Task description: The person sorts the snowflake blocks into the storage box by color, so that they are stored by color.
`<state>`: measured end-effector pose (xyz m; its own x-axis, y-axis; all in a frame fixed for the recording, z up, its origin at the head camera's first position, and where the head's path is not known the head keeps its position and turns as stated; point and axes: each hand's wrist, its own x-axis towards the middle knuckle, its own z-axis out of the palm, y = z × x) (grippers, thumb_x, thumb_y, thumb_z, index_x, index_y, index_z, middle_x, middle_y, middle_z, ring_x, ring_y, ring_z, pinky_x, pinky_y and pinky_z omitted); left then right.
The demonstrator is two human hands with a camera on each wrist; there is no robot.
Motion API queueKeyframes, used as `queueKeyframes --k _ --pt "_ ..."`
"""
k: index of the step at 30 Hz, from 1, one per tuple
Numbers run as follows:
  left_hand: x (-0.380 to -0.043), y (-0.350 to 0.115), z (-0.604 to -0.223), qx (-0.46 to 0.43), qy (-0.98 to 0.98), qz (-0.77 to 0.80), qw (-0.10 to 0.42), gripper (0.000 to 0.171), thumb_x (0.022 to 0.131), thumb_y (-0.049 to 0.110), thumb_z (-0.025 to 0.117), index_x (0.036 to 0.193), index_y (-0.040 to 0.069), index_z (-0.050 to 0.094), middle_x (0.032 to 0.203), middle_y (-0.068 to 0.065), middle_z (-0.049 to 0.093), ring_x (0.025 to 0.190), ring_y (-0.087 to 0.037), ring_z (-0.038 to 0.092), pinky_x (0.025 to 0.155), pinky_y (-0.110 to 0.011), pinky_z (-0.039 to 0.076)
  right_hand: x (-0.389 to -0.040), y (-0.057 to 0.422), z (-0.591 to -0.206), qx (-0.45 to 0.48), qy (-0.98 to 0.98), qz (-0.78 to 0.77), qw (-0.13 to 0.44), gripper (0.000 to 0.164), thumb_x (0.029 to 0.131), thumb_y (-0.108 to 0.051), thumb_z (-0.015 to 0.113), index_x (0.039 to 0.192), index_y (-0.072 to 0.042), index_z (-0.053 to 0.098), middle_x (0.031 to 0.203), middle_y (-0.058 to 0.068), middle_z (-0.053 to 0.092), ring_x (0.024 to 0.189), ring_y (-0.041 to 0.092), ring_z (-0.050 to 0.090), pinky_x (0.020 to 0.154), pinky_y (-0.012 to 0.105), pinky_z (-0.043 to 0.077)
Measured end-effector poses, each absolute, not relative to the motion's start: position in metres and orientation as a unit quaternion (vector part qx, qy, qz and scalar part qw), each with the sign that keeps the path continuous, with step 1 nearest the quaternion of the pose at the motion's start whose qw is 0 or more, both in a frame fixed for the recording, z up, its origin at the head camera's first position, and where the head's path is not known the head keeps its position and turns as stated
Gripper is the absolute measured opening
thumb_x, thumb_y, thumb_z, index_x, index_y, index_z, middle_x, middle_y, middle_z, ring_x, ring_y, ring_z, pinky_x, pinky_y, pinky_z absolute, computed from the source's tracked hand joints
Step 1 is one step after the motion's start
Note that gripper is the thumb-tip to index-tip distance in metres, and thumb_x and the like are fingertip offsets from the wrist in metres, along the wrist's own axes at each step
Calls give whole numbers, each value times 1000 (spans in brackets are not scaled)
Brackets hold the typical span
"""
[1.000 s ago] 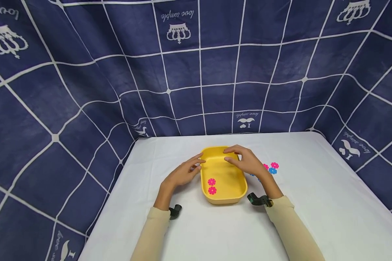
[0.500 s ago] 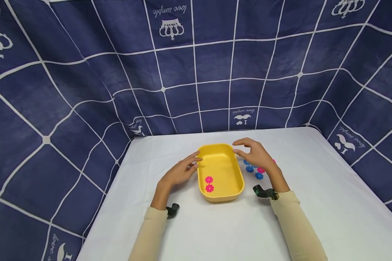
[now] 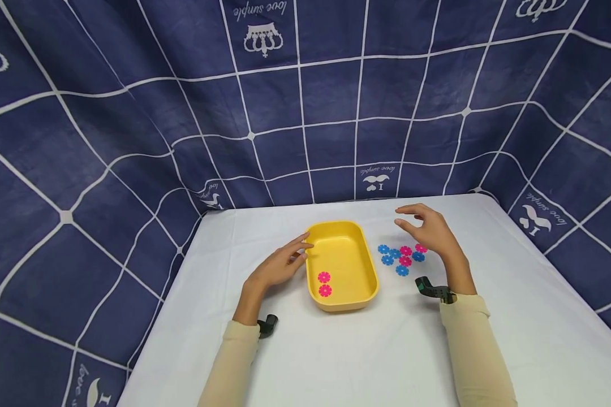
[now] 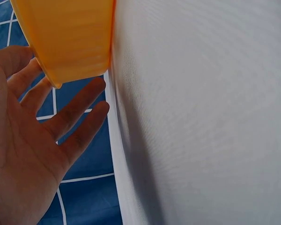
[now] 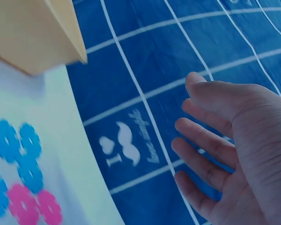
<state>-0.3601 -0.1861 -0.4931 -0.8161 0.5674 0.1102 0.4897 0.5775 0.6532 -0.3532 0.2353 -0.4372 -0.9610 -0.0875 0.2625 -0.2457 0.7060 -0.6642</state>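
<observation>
A yellow plastic box [image 3: 342, 307] stands on the white table, with two pink flower-shaped discs [image 3: 324, 284] lying in it. At its left wall my left hand [image 3: 277, 267] holds the rim, two fingers reaching over the edge and the thumb outside; its other fingers [image 4: 86, 96] stretch loosely beside the outer wall. My right hand [image 3: 434, 232] hovers to the right of the box, fingers apart and gently bent, holding nothing. Below and left of it lie several blue flower-shaped discs [image 3: 387, 260] and pink flower-shaped discs [image 3: 405, 261], loose on the table.
The white-covered table [image 3: 387, 350] ends against a dark blue gridded curtain [image 3: 331, 147] at the back and on both sides. Black wrist cameras [image 3: 268, 326] are strapped under the sleeves' cuffs.
My right hand has moved from over the box to the right, past its rim, uncovering the loose discs. The left hand stays at the box's left rim. The view has shifted slightly.
</observation>
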Motion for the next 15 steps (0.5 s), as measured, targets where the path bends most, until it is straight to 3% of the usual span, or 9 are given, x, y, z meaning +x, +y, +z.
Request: queueKeyframes --k 15 --pt "-363 -186 -494 295 887 349 56 41 114 26 55 153 13 61 176 6 32 136 -24 63 112 -45 53 -342 276 -431 31 -922 362 132 47 107 -36 69 140 -2 68 151 26 59 140 51 51 114 69 43"
